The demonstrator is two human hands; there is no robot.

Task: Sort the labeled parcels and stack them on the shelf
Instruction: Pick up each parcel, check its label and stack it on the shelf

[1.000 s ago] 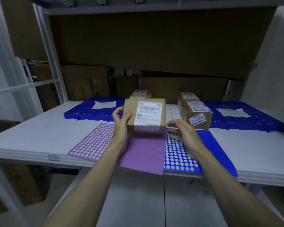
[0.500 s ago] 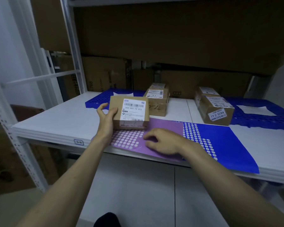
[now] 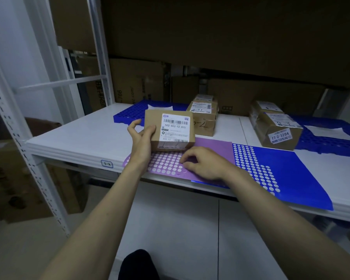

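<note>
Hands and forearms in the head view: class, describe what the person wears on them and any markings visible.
Both forearms are bare from the frame's lower edge to the wrists; no sleeves show. The left hand and right hand wear no gloves, and no rings, watch, bands or markings are visible.

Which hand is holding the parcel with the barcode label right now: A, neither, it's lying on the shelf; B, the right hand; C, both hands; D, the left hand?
D: the left hand grips the parcel, while the right hand rests on the purple sheet.
</note>
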